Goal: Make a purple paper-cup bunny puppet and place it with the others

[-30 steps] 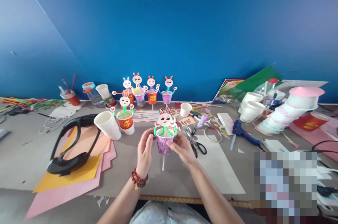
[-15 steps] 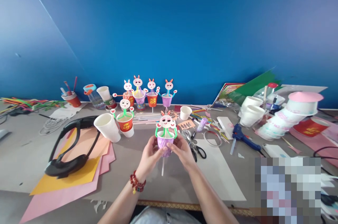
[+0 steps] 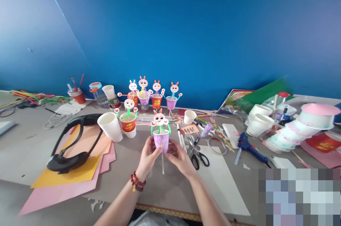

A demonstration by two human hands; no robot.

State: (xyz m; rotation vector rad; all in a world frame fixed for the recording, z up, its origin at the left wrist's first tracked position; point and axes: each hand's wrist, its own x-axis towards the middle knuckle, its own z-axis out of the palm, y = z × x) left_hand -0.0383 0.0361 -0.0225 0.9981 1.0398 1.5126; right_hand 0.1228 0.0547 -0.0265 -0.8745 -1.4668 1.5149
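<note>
A paper cup rabbit puppet (image 3: 161,141), its cup coloured purple, is held upright above the table's front. Its white rabbit head and green arms with heart-marked paws rise over the rim, and a thin stick (image 3: 163,165) hangs below. My left hand (image 3: 149,155) is closed around the cup's left side, thumb across the front. Against its lower right side rest the curled fingers of my right hand (image 3: 179,158); their tips are partly hidden. A similar puppet in a red cup (image 3: 129,126) stands to the left, beside white stacked cups (image 3: 110,127).
Several rabbit puppets (image 3: 157,101) line the back. Black-handled scissors (image 3: 199,159), white paper (image 3: 222,183) and a blue glue gun (image 3: 252,148) lie to the right, near a leaning cup stack (image 3: 298,126). Left are coloured sheets (image 3: 77,178) under a black headset (image 3: 69,164).
The puppet has turned slightly and shifted left in view, showing more of its cup. My right hand's fingers have slid lower on the cup. The view has shifted a little.
</note>
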